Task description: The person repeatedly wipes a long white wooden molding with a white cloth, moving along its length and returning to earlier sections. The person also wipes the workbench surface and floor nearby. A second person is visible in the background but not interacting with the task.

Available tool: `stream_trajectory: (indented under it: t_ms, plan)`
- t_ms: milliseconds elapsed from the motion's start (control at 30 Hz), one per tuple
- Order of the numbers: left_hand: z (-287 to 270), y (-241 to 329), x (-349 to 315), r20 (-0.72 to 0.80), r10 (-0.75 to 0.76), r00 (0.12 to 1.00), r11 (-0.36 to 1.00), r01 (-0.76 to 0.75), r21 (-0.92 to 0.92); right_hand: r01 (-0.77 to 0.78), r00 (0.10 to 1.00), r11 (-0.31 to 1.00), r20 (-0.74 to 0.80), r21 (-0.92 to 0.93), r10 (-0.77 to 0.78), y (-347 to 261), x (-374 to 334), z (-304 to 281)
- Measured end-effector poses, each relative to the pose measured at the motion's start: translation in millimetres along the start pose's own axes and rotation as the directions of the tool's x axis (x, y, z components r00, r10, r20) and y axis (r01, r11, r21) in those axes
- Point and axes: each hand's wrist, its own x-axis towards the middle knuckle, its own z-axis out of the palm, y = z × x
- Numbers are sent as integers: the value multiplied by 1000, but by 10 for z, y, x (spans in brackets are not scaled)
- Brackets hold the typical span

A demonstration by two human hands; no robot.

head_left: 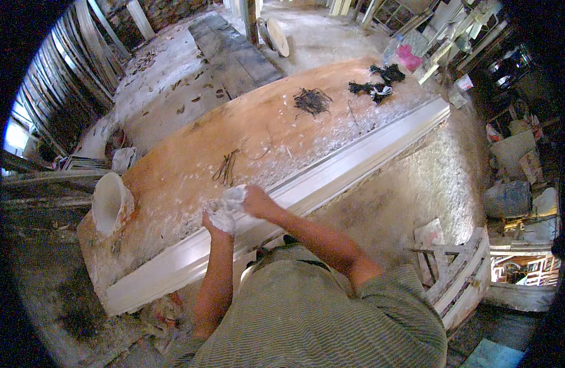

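Note:
Both my hands meet over the near side of a wooden table, just above a long white moulding with stepped ridges. Between them is a white, wet-looking clump, perhaps plaster-coated fibre; its exact kind is unclear. My right hand is closed on it from the right. From below, my left hand, whitened over the fingers, closes round its lower part. A thin bundle of dark strands lies on the tabletop just beyond my hands.
The orange-brown tabletop is spattered white. A white-crusted bucket lies tipped at its left end. Dark tangled fibre and black bundles lie toward the far right. A slatted wooden crate stands right of me.

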Motion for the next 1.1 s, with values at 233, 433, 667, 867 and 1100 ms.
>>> stream_trajectory:
  t_ms: [233,433,667,867,1100]
  plan:
    - [354,-267,344,-96,-219,971,921,173,-349,86,936,904,344,-418,70,-159,-197,-752]
    - [855,-285,470,150,-176,973,754,232,-614,24,943,863,297,-505,148,1270,-522,-2091]
    - [486,47,41,450,-129,884,936,258,-238,-716,673,239,-556,-656,488,3063,-1221,-4558]
    - [-182,1281,344,611,-333,718,745,597,-295,-629,732,189,-493,-754,470,2818,-1146,-3693]
    - [1227,3914,917,738,-32,674,981,163,-106,-402,915,619,-264,-674,307,1313,-533,-1113]
